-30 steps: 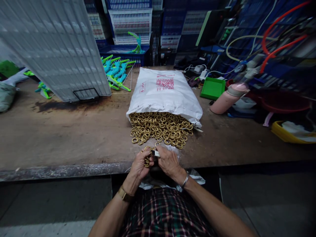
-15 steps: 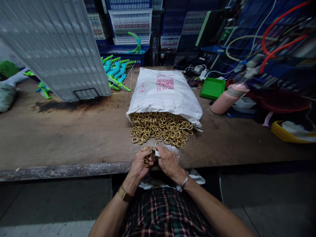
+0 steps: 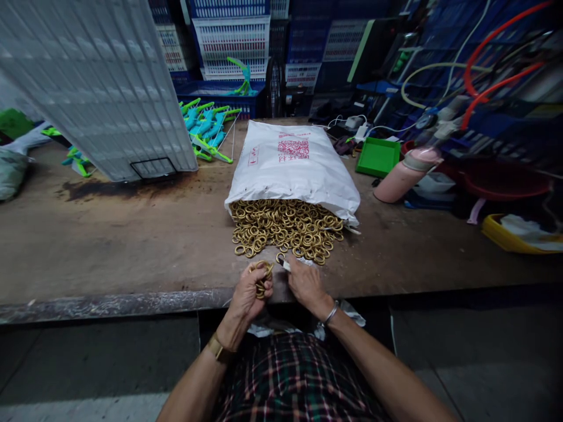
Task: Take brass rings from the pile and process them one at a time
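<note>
Left hand [image 3: 251, 291] is clamped on a bunch of rings [image 3: 262, 276] at the near bench [image 3: 109, 246] edge; right hand [image 3: 305, 281], just right of the bunch, pinches a small pale-tipped tool [image 3: 284, 264] aimed up-left toward a loose ring [image 3: 280, 258]. Beyond the bunch, nearer the right hand, the ring pile [image 3: 285, 228] spills from the sack [image 3: 292, 164], its mouth facing the hands. Right of the sack, a green tray [image 3: 378, 157]; contents not discernible.
</note>
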Tool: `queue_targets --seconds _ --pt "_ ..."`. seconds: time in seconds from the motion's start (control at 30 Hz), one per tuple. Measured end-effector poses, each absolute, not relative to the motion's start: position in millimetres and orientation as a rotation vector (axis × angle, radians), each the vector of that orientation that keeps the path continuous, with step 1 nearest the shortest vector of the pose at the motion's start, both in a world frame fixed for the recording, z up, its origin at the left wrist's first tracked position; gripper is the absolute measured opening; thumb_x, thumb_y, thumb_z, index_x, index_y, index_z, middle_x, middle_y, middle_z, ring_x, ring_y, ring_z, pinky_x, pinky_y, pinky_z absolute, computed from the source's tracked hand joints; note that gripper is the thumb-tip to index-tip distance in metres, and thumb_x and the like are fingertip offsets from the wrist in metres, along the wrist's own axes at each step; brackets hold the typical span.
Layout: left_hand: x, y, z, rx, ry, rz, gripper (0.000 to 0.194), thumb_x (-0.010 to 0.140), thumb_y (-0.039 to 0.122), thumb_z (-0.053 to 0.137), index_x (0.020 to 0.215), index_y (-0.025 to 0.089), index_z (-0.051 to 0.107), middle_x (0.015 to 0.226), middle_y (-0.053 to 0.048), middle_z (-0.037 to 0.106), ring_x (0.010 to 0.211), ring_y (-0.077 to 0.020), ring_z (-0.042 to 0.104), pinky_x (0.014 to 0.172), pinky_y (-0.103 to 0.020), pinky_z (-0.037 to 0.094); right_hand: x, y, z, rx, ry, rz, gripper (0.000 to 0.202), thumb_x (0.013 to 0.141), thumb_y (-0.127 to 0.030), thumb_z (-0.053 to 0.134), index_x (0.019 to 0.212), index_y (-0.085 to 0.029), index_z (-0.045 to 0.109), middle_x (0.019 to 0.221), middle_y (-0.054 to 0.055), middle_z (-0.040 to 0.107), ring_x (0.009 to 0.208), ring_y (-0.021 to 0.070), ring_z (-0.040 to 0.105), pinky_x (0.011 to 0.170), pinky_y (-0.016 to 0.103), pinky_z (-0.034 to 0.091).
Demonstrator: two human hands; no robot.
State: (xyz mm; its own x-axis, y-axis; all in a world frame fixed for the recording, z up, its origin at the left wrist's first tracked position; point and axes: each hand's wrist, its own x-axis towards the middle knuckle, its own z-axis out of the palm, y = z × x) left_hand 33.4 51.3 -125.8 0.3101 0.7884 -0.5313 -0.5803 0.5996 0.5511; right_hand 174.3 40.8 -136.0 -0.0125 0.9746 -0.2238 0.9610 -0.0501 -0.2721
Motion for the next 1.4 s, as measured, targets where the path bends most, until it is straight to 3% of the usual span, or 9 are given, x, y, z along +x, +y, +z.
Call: queue_targets --seconds 0.17,0.33,0.57,0.87,1.1,1.4 --pt "34.2 52.8 -119.3 0.417 0.899 0.940 0.035 0.058 0.024 0.072 0.080 0.017 0.045 0.056 0.006 0.049 0.043 -0.0047 0.043 0.038 -0.014 0.030 179.5 49.7 -141.5 -1.995 -1.775 0.687 0.020 0.084 -0.022 0.035 0.083 -0.017 0.054 0.064 0.002 0.055 0.059 0.0137 0.047 0.057 0.026 0.030" --pt "39.0 48.6 -126.6 0.544 1.001 0.911 0.032 0.063 0.030 0.069 0.079 0.018 0.044 0.058 0.006 0.050 0.043 -0.0051 0.043 0.037 -0.014 0.029 167.4 51.2 -122.7 -1.644 -1.410 1.038 0.025 0.085 -0.038 0.038 0.080 -0.018 0.052 0.065 -0.003 0.048 0.061 0.0108 0.044 0.060 0.022 0.034" --pt "40.1 44.1 -131.7 0.718 1.045 0.850 0.030 0.070 0.038 0.064 0.078 0.020 0.041 0.051 0.007 0.048 0.043 -0.0066 0.042 0.038 -0.014 0.032 162.8 49.2 -123.1 -1.585 -1.488 1.177 0.024 0.081 -0.036 0.044 0.066 -0.017 0.049 0.062 -0.004 0.047 0.061 0.0102 0.043 0.059 0.023 0.034" --pt "29.3 48.2 -131.2 0.870 1.020 0.740 0.030 0.075 0.044 0.059 0.085 0.020 0.043 0.062 0.003 0.059 0.042 -0.0069 0.046 0.035 -0.014 0.032 170.2 47.1 -128.3 -1.542 -1.672 1.020 0.021 0.086 -0.030 0.041 0.074 -0.018 0.053 0.064 -0.003 0.051 0.060 0.0101 0.046 0.059 0.022 0.034" --pt "27.9 45.1 -134.9 0.998 1.174 0.770 0.030 0.074 0.045 0.058 0.084 0.019 0.048 0.054 0.005 0.053 0.039 -0.0067 0.046 0.036 -0.014 0.033 172.8 43.4 -132.1 -1.554 -1.898 0.760 0.016 0.087 -0.025 0.042 0.082 -0.018 0.056 0.074 0.001 0.058 0.065 0.0123 0.049 0.062 0.024 0.034" --pt "31.4 40.8 -134.4 0.686 1.072 0.833 0.035 0.069 0.044 0.064 0.083 0.018 0.045 0.059 0.004 0.055 0.041 -0.0062 0.045 0.035 -0.014 0.030 172.0 43.2 -131.4 -1.545 -1.818 0.909 0.020 0.087 -0.028 0.040 0.076 -0.017 0.054 0.070 0.000 0.055 0.063 0.0118 0.046 0.061 0.024 0.034"
